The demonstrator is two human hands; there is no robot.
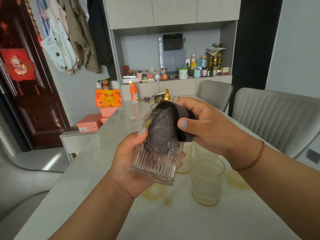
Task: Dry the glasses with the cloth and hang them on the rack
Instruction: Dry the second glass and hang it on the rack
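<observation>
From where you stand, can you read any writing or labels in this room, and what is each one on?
"PINO": partly legible on the dark packet at the table's far end.
Orange box: print, too blurred.
Red door hanging: a picture, no readable words.
Yellow-patterned tin, shelf bottles: labels too small.
Pink box: barcode sticker, unreadable.

An orange bottle (133, 92) stands on the table (107, 135) beyond the hands. Two grey chairs (277, 116) sit to the right. Pink boxes (89, 124) lie off left, and the far shelf (173, 78) holds jars and bottles.
</observation>
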